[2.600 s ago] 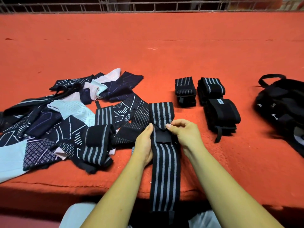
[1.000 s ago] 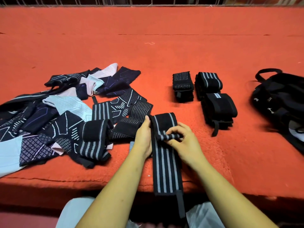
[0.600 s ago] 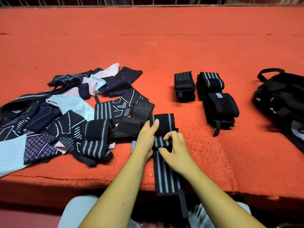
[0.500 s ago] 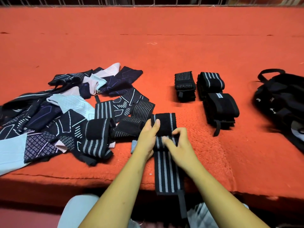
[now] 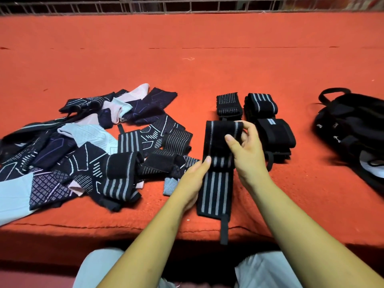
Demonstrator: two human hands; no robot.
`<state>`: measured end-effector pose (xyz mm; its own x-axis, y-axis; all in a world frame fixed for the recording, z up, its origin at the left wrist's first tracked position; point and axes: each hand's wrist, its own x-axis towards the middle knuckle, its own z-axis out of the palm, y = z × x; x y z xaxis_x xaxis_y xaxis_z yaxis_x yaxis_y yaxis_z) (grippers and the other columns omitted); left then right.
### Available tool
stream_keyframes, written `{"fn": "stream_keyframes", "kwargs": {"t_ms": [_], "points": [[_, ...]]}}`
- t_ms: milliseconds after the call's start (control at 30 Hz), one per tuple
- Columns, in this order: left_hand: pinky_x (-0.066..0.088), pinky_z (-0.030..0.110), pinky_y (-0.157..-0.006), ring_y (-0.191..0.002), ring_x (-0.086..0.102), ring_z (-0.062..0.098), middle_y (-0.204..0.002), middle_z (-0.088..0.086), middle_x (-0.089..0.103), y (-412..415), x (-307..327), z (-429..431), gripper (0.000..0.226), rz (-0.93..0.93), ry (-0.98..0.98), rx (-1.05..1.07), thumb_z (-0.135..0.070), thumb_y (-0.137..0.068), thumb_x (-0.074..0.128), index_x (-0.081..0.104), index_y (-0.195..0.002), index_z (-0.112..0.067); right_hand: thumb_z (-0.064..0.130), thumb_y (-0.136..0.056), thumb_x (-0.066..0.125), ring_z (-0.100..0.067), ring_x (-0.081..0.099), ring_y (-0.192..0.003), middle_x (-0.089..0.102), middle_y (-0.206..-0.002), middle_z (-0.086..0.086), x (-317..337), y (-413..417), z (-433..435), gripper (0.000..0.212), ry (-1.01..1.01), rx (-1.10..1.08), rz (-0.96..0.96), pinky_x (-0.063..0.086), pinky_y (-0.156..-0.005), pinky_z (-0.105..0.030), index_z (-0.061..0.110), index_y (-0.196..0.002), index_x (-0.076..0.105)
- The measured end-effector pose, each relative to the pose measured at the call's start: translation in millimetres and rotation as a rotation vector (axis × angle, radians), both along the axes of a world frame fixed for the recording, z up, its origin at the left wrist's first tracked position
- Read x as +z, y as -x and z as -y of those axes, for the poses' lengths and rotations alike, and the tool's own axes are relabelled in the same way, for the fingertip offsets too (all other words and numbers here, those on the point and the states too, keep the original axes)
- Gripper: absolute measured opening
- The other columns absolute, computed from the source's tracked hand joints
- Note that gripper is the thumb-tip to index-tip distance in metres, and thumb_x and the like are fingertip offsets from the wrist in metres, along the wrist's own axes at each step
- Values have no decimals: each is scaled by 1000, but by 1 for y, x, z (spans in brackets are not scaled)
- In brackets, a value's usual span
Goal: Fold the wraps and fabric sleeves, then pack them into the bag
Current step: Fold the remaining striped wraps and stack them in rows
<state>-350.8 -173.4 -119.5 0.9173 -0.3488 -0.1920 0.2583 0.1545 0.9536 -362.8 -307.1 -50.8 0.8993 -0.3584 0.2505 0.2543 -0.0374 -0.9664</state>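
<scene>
Red cloth-covered surface [image 5: 207, 38] carries everything.

Left: loose pile of fabric sleeves [image 5: 83, 146], dark patterned plus pale blue and pink ones, a few striped wraps mixed in. None of it folded.

Far right: black bag [image 5: 351, 129], well apart from the work area. Can't tell whether anything is packed in it.

Centre-right: three finished bundles, close together: small folded wrap [image 5: 228, 104], striped folded wrap [image 5: 260, 104] just beside it, black folded wrap [image 5: 274, 136] in front of that.

Work piece: striped wrap [image 5: 216, 190], lying lengthwise at the near edge, between the pile and the bundles. Far end is doubled over into a thick fold; near half is flat.

Hands: right hand [image 5: 247, 154] grips the folded end, thumb on top, fingers curled round its right edge. Left hand [image 5: 191, 179] sits against the wrap's left edge, one digit tip on the stripes. Its other fingers are hidden, so I can't tell if it grips or just steadies.

Smallest: thin strap tab [image 5: 224, 229] hangs off the surface edge.

Step, my read: mid-fold on the fourth wrap, fold phase early, packing not begun.

Next move needs the fold carried over the flat half with edges aligned, the left hand pinning the layers, the tab tucked in, then the bundle parked beside the other three.
</scene>
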Motion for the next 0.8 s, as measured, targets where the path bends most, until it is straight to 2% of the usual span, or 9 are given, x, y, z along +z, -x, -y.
{"fn": "stream_keyframes", "kwargs": {"t_ms": [133, 267, 367, 433, 500, 567, 633, 700, 800], "points": [[50, 51, -101, -113, 64, 38, -122, 24, 66, -6, 16, 10, 37, -231, 186, 121, -23, -103, 47, 60, -126, 3, -4, -89, 58, -9, 61, -104, 66, -109, -5, -6, 16, 6, 31, 136, 111, -10, 46, -100, -29, 13, -115, 58], [54, 44, -83, -87, 72, 30, -97, 20, 73, -3, 27, 12, 42, -390, 356, 168, -28, -105, 38, 65, -113, 3, -11, -88, 54, -3, 58, -103, 64, -114, -1, -25, 34, 8, 38, 240, 120, -121, 43, -98, -21, 18, -111, 60], [54, 45, -84, -91, 73, 32, -106, 22, 72, -1, 27, 13, 57, -407, 401, 174, -47, -103, 38, 67, -113, 0, 2, -84, 48, -12, 55, -106, 60, -115, -1, -38, 38, 6, 42, 362, 141, -203, 43, -98, -32, 36, -107, 54], [56, 44, -80, -83, 72, 31, -98, 19, 74, 0, 29, 17, 48, -415, 348, 175, -47, -98, 49, 71, -104, -4, 3, -75, 43, -14, 55, -99, 59, -107, 3, -41, 42, 6, 46, 399, 199, -287, 44, -92, -35, 38, -104, 49], [56, 46, -78, -77, 70, 31, -94, 18, 73, 1, 31, 21, 30, -400, 274, 200, -31, -93, 59, 71, -102, -5, 5, -70, 47, -13, 52, -84, 56, -95, 4, -41, 45, 5, 44, 389, 243, -334, 45, -78, -35, 35, -101, 46], [57, 48, -81, -88, 69, 34, -110, 25, 70, -2, 27, 24, 31, -326, 220, 243, -17, -93, 61, 63, -118, 1, 19, -70, 54, -11, 51, -77, 55, -90, 5, -40, 45, 3, 34, 342, 242, -360, 45, -73, -34, 32, -99, 43], [55, 49, -88, -98, 68, 38, -119, 29, 65, -4, 26, 28, 32, -200, 197, 267, -10, -95, 59, 57, -125, 2, 29, -84, 60, -12, 55, -82, 57, -93, 6, -39, 42, 0, 27, 273, 198, -345, 47, -79, -35, 29, -102, 41], [53, 51, -95, -101, 67, 37, -121, 31, 63, -6, 29, 34, 31, -90, 183, 269, -7, -96, 58, 54, -124, 4, 25, -98, 54, -12, 55, -89, 54, -97, 11, -37, 40, 0, 20, 254, 114, -306, 45, -82, -31, 22, -110, 39], [52, 49, -98, -101, 67, 31, -119, 23, 67, -10, 34, 46, 25, 38, 153, 244, -9, -97, 57, 57, -122, -3, 16, -98, 54, -16, 59, -98, 55, -105, 5, -32, 37, 8, 26, 227, 9, -227, 46, -88, -29, 21, -116, 36]]}}
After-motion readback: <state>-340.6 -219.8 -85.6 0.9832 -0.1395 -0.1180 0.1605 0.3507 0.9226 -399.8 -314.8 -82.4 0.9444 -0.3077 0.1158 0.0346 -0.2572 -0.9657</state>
